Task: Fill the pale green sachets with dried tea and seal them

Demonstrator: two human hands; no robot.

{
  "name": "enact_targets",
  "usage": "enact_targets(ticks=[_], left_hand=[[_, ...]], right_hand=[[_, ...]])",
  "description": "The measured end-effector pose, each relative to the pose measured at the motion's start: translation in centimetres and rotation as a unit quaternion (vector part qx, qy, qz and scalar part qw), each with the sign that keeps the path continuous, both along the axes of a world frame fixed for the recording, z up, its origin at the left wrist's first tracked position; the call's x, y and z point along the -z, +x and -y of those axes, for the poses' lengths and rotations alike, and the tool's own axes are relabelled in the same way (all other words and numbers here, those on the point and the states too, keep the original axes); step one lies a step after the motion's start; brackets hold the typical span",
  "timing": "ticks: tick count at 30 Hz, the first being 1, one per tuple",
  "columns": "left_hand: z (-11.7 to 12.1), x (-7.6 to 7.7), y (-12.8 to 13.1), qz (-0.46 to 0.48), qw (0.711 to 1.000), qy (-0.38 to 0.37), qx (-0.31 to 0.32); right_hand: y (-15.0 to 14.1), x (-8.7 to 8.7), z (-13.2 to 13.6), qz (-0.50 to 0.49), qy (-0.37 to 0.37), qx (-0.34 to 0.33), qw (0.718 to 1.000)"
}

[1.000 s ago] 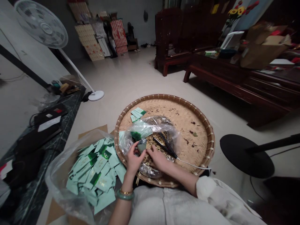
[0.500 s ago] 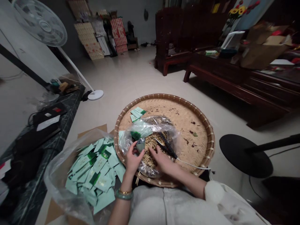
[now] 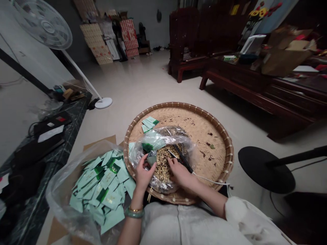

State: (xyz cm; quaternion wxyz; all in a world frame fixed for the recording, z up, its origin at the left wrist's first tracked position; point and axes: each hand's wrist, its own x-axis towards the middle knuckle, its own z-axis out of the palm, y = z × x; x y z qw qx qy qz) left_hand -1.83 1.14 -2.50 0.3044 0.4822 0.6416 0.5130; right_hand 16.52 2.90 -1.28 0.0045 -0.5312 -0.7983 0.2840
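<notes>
Around you: a room of furniture and stacked cartons

To your left, a white pedestal fan (image 3: 42, 25) stands on its round base (image 3: 103, 102) beside a black marble counter (image 3: 74, 117) holding dark pouches (image 3: 48, 124). Ahead, flattened cartons (image 3: 95, 44) and red-striped cartons (image 3: 129, 37) lean against the far wall. To your right are a dark carved wooden bench (image 3: 184, 37) and a low wooden table (image 3: 237, 76) under a cardboard box (image 3: 283, 58), with a sunflower painting (image 3: 260, 17) behind. A round black stand base (image 3: 263, 169) sits on the floor nearest you.
</notes>
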Motion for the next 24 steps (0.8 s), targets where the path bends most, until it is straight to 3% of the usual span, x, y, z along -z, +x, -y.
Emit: enact_targets(ticks=[3,6,8,14,24], left_hand=[[0.0,-0.1,0.1,0.003,1.0,0.001,0.002],[0.1,-0.3,0.1,0.008,1.0,0.006,-0.001],[0.2,-0.4,0.0,0.011,1.0,0.008,-0.007],[0.3,-0.5,-0.2,0.02,1.0,0.013,-0.01],[0.2,-0.3,-0.6,0.027,0.999,0.01,-0.019]], right_hand=[[-1.0,0.7,-0.3,-0.065,0.022,0.015,0.998],[-1.6,0.9,-1.5,-0.207,0.061,-0.006,0.976],[-1.6,0.8,-2.3,-0.253,0.073,-0.011,0.965],[-1.7,1.1,-2.8,-0.175,0.007,-0.016,0.984],[-3.5,0.5,-3.9,-0.183,0.031,-0.084,0.979]])
